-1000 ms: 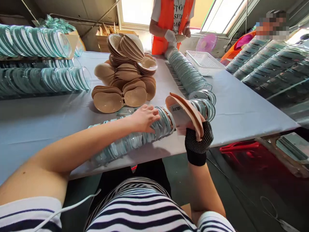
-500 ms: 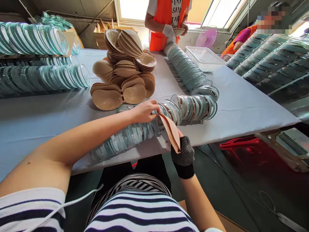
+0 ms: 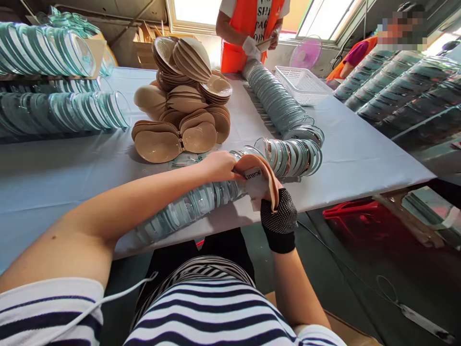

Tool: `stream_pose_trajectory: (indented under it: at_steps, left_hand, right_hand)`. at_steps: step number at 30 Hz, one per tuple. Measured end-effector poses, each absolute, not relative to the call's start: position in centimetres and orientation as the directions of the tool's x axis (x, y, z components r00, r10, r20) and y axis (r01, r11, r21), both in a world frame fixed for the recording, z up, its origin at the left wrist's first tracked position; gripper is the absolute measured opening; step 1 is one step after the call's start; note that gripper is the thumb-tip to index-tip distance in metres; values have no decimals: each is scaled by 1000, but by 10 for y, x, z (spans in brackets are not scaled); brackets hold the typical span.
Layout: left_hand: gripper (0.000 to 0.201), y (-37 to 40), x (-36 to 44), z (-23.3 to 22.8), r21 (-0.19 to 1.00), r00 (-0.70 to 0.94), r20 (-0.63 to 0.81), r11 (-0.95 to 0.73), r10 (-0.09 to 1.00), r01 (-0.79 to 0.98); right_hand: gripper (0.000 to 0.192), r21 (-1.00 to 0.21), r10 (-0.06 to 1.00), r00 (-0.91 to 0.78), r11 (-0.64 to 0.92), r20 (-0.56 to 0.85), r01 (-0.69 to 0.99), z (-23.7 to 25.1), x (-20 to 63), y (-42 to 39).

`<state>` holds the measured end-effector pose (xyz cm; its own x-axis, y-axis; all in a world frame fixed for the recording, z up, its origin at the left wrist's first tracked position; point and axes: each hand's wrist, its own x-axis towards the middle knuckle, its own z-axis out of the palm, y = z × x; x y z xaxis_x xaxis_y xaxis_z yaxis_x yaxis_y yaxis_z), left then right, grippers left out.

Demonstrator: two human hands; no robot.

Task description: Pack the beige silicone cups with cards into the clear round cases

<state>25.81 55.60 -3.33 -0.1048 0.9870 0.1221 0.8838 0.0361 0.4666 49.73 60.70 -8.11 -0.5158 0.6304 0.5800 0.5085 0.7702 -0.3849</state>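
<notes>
The cases (image 3: 201, 199) are clear, glossy plastic, while the pads (image 3: 180, 115) look matt, smooth foam in tan. A dotted knit glove (image 3: 281, 218) covers the right hand (image 3: 275, 202); the tabletop (image 3: 360, 158) wears smooth pale cloth, and the basket (image 3: 304, 86) is white plastic mesh.

table (image 3: 360, 158): pale blue cloth | windows (image 3: 194, 12): bright daylight | floor (image 3: 360, 269): dark

Tan labelled pad (image 3: 260, 179) tilts against the row of clear shells (image 3: 201, 199).

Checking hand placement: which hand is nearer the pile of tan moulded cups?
Left. The left hand rests on the row of clear plastic shells just before the pile of tan moulded cups; the right hand is farther, at the table edge.
</notes>
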Motion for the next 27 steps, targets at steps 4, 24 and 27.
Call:
stream_pose_trajectory:
  at_steps: [4,24,27]
  left_hand:
    - [19,554,258,-37,523,-155,186,35,970,852]
    - [94,541,249,-18,527,-177,-46,174,983,832]
    - [80,540,249,-18,527,-89,-13,82,996,846]
  right_hand:
    - [62,-373,604,-622,797,498,476,-83,495,582]
    - [44,-129,547,-835,834,60,537,-33,431,629]
    - [32,-135,583,-803,811,125,569,-50,452,624]
